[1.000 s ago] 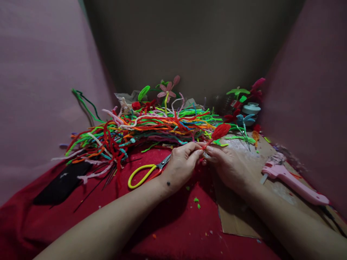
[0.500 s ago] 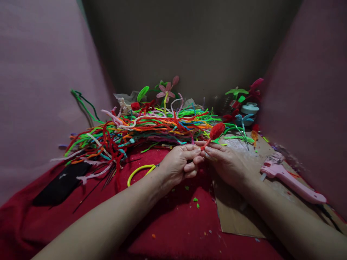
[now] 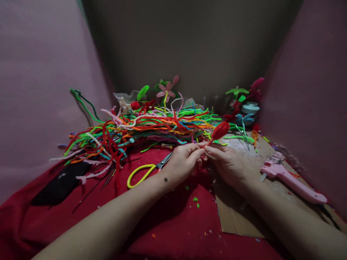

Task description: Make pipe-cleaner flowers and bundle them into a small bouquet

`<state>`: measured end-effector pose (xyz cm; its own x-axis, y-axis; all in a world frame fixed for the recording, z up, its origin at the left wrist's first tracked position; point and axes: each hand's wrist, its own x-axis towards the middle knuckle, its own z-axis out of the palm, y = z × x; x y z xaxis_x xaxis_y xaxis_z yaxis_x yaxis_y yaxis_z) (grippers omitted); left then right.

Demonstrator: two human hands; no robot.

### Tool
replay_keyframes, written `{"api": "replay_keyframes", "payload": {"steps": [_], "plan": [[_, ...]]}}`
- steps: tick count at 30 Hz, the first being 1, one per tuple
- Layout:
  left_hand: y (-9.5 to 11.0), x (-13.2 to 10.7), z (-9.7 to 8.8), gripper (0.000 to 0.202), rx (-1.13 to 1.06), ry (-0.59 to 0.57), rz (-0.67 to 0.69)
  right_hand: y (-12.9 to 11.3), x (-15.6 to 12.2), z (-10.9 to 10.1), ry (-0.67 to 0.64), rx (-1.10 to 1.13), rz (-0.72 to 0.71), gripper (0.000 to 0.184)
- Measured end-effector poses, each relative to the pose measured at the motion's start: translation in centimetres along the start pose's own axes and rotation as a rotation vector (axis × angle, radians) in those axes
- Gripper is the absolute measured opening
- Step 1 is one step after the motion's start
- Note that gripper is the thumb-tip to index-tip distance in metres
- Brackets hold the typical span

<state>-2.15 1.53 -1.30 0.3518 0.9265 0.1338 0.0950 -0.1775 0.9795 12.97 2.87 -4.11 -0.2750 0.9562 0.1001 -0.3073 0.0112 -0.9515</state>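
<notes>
A red pipe-cleaner flower bud point(image 3: 220, 130) tilts up and to the right out of my fingertips, its fuzzy head free above them. My left hand point(image 3: 187, 159) pinches the lower end of its stem, thumb toward the right. Close against it, my right hand point(image 3: 226, 162) grips the stem between thumb and fingers. The stem's bottom end is hidden by the fingers. Scissors with yellow handles point(image 3: 141, 175) lie on the red cloth point(image 3: 173, 224) just left of my left hand, blade tips covered by it.
A heap of colourful pipe cleaners point(image 3: 159, 124) spreads behind my hands. On the right, a pink glue gun point(image 3: 292, 178) rests on cardboard point(image 3: 235, 220). Finished-looking fuzzy flowers point(image 3: 166, 91) and a pale blue jar point(image 3: 249, 108) stand at the back. A black pouch point(image 3: 61, 184) lies left.
My left hand has rolled over and its fingers have curled closer to my right hand. The red bud has shifted slightly right and up. More of the scissors shows.
</notes>
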Motion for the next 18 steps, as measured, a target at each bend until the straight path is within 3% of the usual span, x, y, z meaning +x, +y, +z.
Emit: {"api": "replay_keyframes", "payload": {"steps": [2,4,7,9,13,18], "plan": [[-0.4,-0.2,0.2,0.016,0.297,0.105,0.17,-0.3,-0.2,0.3,0.004,-0.045,-0.05,0.017],[-0.9,-0.3,0.2,0.017,0.473,0.14,0.274,-0.6,-0.4,0.5,0.004,-0.121,-0.093,0.017],[-1.1,-0.2,0.0,0.02,0.447,0.141,0.294,-1.0,-0.6,0.8,-0.008,-0.206,-0.086,0.02],[-0.8,0.1,-0.1,0.02,0.299,0.13,0.228,-1.2,-0.6,0.9,-0.037,-0.182,-0.071,0.021],[0.4,0.3,-0.1,0.022,-0.051,0.07,-0.036,-1.1,-0.4,1.1,-0.111,-0.067,-0.067,0.022],[0.8,0.0,0.1,0.019,-0.292,0.015,-0.206,-0.2,-0.1,0.3,-0.07,-0.036,-0.051,0.018]]}}
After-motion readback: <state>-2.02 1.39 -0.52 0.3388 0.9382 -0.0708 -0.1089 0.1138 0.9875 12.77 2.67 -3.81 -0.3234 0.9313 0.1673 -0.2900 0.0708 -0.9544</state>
